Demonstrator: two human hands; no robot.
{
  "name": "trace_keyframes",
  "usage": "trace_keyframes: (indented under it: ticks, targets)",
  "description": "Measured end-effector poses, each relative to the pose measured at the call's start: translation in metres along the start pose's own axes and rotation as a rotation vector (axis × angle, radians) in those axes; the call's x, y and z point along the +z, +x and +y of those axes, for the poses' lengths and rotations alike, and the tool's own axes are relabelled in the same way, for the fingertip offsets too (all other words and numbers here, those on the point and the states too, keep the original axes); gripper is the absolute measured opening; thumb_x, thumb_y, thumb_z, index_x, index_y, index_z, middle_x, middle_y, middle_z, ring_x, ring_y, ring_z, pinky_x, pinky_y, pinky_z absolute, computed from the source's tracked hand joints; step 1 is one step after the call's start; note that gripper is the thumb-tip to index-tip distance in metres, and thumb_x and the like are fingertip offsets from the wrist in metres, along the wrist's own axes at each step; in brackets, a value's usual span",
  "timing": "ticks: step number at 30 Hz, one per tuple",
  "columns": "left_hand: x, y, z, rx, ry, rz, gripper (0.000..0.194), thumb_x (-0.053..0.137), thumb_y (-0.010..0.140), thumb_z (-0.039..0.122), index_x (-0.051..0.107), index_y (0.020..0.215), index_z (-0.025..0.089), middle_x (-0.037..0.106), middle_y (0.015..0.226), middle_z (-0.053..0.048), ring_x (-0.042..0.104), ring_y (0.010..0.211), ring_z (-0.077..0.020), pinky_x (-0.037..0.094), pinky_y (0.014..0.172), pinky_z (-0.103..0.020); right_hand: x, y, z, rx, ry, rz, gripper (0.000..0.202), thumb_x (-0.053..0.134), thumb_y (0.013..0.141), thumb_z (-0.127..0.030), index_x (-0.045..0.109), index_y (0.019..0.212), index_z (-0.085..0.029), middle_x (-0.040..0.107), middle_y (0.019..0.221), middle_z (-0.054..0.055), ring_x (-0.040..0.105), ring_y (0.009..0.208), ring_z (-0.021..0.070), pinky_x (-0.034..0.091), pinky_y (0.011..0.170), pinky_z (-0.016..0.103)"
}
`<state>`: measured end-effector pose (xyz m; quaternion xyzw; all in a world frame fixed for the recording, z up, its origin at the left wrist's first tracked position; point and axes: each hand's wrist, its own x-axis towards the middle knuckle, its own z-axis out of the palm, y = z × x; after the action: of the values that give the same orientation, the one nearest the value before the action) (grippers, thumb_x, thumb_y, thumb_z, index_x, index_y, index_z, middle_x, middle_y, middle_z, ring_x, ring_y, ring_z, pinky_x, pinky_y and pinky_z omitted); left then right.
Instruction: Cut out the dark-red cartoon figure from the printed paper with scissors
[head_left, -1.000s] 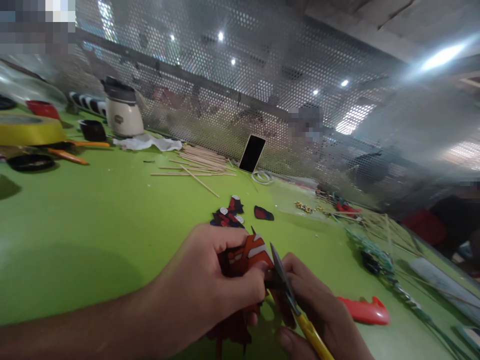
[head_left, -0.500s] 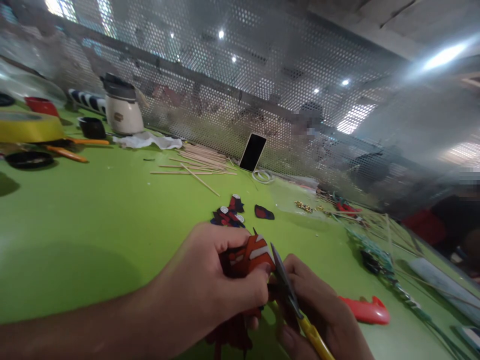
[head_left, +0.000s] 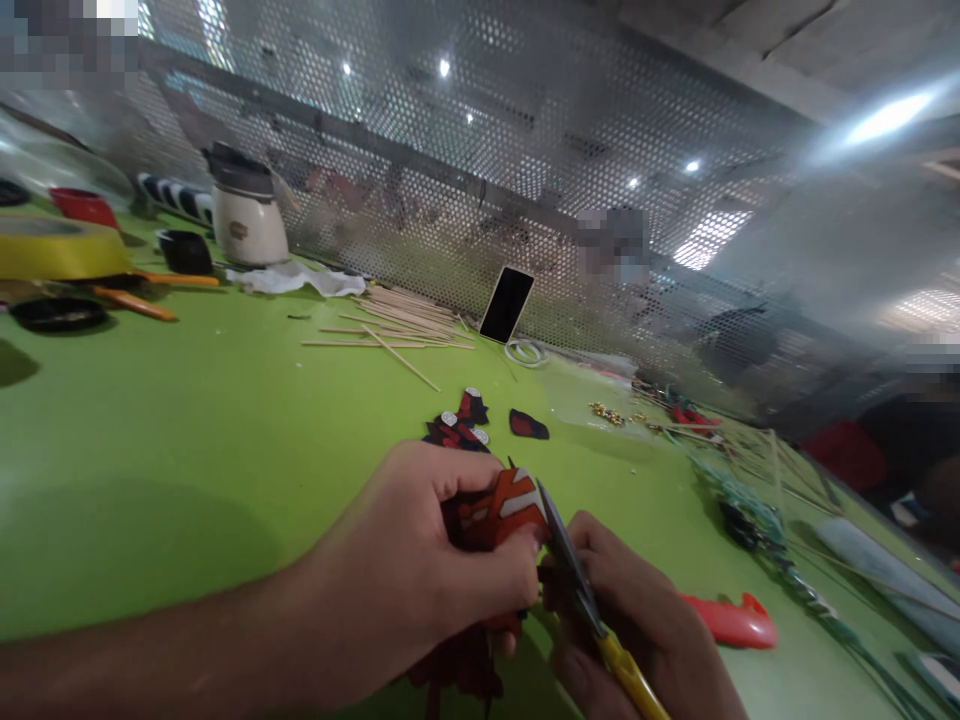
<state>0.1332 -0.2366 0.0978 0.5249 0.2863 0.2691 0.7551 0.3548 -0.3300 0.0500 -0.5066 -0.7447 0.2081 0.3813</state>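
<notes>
Pinched between the thumb and fingers of my left hand (head_left: 420, 560) is a red-orange patterned cutout (head_left: 506, 510) with white stripes. Yellow-handled scissors (head_left: 577, 575) are gripped in my right hand (head_left: 645, 620), their blades pointing up against the right edge of the cutout. Under my left hand, more dark red material (head_left: 457, 665) shows; my hand hides most of it. Just beyond my fingers lie several small dark red and blue cut pieces (head_left: 457, 430), with a single piece (head_left: 529, 424) to their right.
Thin wooden sticks (head_left: 405, 320) lie at the back near a leaning phone (head_left: 507, 304). A white jug (head_left: 247, 215), yellow tape roll (head_left: 60, 250) and orange-handled tool (head_left: 139, 302) stand left. A red plastic object (head_left: 731, 620) and green cord (head_left: 810, 590) lie right.
The scissor blades have shifted slightly left, closer against the cutout's edge. Both hands stay in nearly the same place.
</notes>
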Motion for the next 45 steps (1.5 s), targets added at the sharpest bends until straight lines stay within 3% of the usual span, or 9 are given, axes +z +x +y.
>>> trace_keyframes:
  ticks: [6, 11, 16, 21, 34, 39, 45]
  targets:
    - [0.002, 0.001, 0.005, -0.06, -0.067, -0.024, 0.014, 0.079, 0.073, 0.021, 0.065, 0.071, 0.021, 0.061, 0.055, 0.008, 0.058, 0.047, -0.0098, 0.05, 0.042, -0.014, 0.001, -0.002, 0.003, -0.02, -0.014, -0.011, 0.005, 0.067, 0.093, -0.027, 0.062, 0.092, -0.024, 0.056, 0.088, 0.0, 0.053, 0.074, 0.0182, 0.04, 0.062, 0.031]
    - [0.002, -0.002, 0.005, -0.035, 0.001, 0.008, 0.013, 0.079, 0.074, 0.024, 0.066, 0.071, 0.021, 0.061, 0.055, 0.007, 0.055, 0.046, -0.0102, 0.048, 0.039, -0.014, -0.002, 0.007, -0.009, -0.017, -0.052, 0.015, 0.003, 0.067, 0.091, -0.023, 0.066, 0.089, -0.024, 0.057, 0.084, -0.002, 0.054, 0.07, 0.0154, 0.04, 0.059, 0.027]
    - [0.001, -0.004, 0.005, -0.037, 0.022, 0.018, 0.014, 0.077, 0.076, 0.025, 0.065, 0.071, 0.021, 0.057, 0.054, 0.008, 0.05, 0.044, -0.008, 0.047, 0.039, -0.014, -0.003, 0.012, -0.014, -0.078, -0.071, 0.053, 0.009, 0.067, 0.088, -0.019, 0.06, 0.084, -0.025, 0.055, 0.079, -0.005, 0.052, 0.066, 0.0121, 0.039, 0.057, 0.023]
    - [0.001, -0.001, 0.004, -0.031, -0.022, 0.0, 0.013, 0.078, 0.077, 0.024, 0.066, 0.072, 0.021, 0.057, 0.054, 0.009, 0.049, 0.042, -0.0067, 0.049, 0.039, -0.015, 0.001, 0.005, -0.005, -0.051, -0.068, 0.065, 0.008, 0.064, 0.09, -0.022, 0.057, 0.086, -0.026, 0.051, 0.081, -0.005, 0.049, 0.068, 0.0136, 0.035, 0.058, 0.026]
    - [0.001, -0.002, 0.007, -0.014, 0.02, 0.001, 0.013, 0.075, 0.077, 0.022, 0.064, 0.07, 0.021, 0.055, 0.053, 0.009, 0.049, 0.043, -0.0068, 0.047, 0.039, -0.013, -0.005, 0.014, -0.021, -0.066, -0.163, 0.078, 0.01, 0.065, 0.085, -0.02, 0.059, 0.078, -0.024, 0.056, 0.073, -0.005, 0.054, 0.061, 0.0107, 0.042, 0.054, 0.019]
    - [0.002, -0.003, 0.008, -0.026, 0.009, 0.002, 0.013, 0.074, 0.077, 0.022, 0.063, 0.07, 0.022, 0.054, 0.054, 0.01, 0.048, 0.044, -0.0062, 0.047, 0.038, -0.012, -0.004, 0.017, -0.023, -0.083, -0.19, 0.088, 0.011, 0.068, 0.084, -0.02, 0.061, 0.076, -0.024, 0.056, 0.071, -0.004, 0.055, 0.059, 0.0135, 0.042, 0.051, 0.023]
    - [0.001, -0.001, 0.008, -0.03, 0.008, -0.021, 0.015, 0.075, 0.077, 0.021, 0.062, 0.07, 0.021, 0.056, 0.053, 0.009, 0.051, 0.042, -0.0068, 0.046, 0.037, -0.013, 0.002, 0.026, -0.028, -0.035, -0.253, 0.079, 0.018, 0.086, 0.085, -0.037, 0.072, 0.084, -0.025, 0.058, 0.074, -0.001, 0.056, 0.069, 0.0206, 0.046, 0.057, 0.031]
